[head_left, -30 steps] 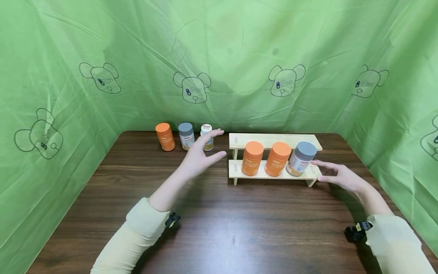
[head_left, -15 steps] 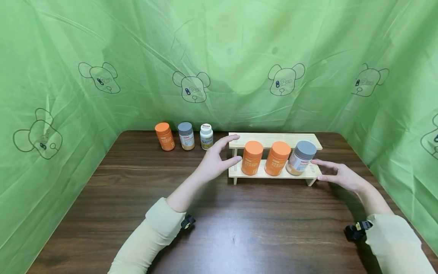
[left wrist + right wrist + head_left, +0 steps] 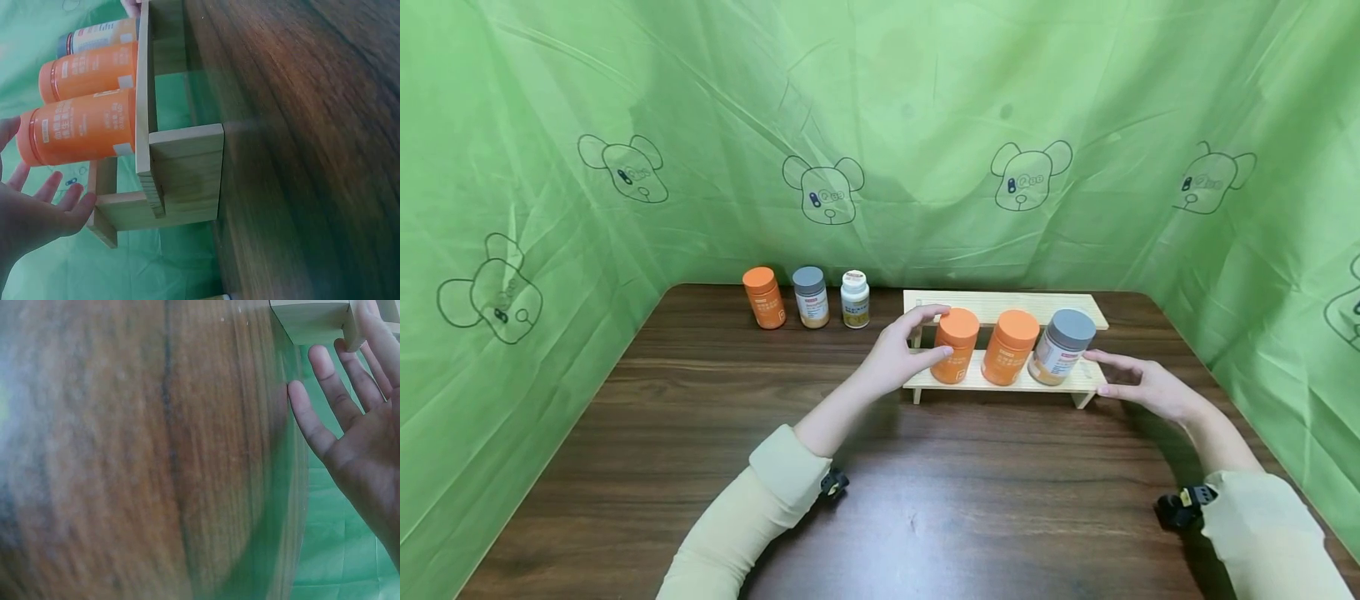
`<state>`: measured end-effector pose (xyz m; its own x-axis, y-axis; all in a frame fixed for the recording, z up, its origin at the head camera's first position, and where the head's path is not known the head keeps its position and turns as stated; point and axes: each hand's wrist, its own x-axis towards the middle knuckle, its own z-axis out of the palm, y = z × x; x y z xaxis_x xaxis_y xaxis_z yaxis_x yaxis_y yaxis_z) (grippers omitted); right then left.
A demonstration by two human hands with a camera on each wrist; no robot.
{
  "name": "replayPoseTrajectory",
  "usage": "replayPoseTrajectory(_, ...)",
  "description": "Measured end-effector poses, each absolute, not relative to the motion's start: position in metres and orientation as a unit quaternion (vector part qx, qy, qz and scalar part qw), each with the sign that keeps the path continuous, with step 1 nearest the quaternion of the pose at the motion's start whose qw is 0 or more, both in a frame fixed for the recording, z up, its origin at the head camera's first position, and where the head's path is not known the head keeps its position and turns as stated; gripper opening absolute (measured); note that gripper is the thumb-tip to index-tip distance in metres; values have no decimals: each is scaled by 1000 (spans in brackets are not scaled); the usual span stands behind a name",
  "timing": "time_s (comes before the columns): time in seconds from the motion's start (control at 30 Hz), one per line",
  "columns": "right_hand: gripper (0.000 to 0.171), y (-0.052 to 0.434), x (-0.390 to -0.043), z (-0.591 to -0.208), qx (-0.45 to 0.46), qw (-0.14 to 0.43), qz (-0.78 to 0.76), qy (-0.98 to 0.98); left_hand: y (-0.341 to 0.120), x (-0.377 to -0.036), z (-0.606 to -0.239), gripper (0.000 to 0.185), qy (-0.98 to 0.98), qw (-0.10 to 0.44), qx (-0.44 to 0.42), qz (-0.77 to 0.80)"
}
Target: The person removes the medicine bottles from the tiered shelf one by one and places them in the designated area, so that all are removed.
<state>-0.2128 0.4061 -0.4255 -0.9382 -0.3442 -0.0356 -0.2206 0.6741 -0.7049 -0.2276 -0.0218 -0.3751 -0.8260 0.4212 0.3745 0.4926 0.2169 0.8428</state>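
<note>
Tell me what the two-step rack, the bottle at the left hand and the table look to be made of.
Rack: pale unfinished wood, likely pine; grain and cut board ends show in the left wrist view.
Orange bottle: probably plastic, matte orange with a printed label.
Table: dark wood-grain top with a slight sheen, possibly laminate or veneer.

**What the views leave unseen**

The labels on the three bottles (image 3: 811, 297) far left of the left hand (image 3: 901, 360) are too small to read. From the left wrist view the rack's (image 3: 181, 175) far end runs off the top edge. The right wrist view blurs the table (image 3: 125, 456), and the right hand's (image 3: 356, 425) upper fingertips leave the frame.
</note>
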Motion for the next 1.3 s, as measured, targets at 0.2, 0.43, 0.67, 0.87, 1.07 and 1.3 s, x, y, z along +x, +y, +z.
replayPoseTrajectory(0.2,57,406,-213,-425,-157,82,-371,912,-13,-231,-376,46,-769,27,-286,-571)
replayPoseTrajectory(0.43,57,407,-213,-425,-157,79,-364,915,-8,-235,-377,43,-772,35,-286,-567)
replayPoseTrajectory(0.67,57,409,-215,-427,-165,81,-376,908,-8,-235,-376,44,-773,40,-283,-566)
replayPoseTrajectory(0.87,58,408,-214,-428,-157,85,-384,906,-8,-235,-376,43,-776,41,-276,-566)
replayPoseTrajectory(1.07,58,408,-215,-428,-154,87,-384,906,-8,-234,-375,43,-773,42,-272,-571)
replayPoseTrajectory(1.3,58,409,-214,-430,-154,84,-379,909,-11,-230,-374,43,-774,39,-263,-575)
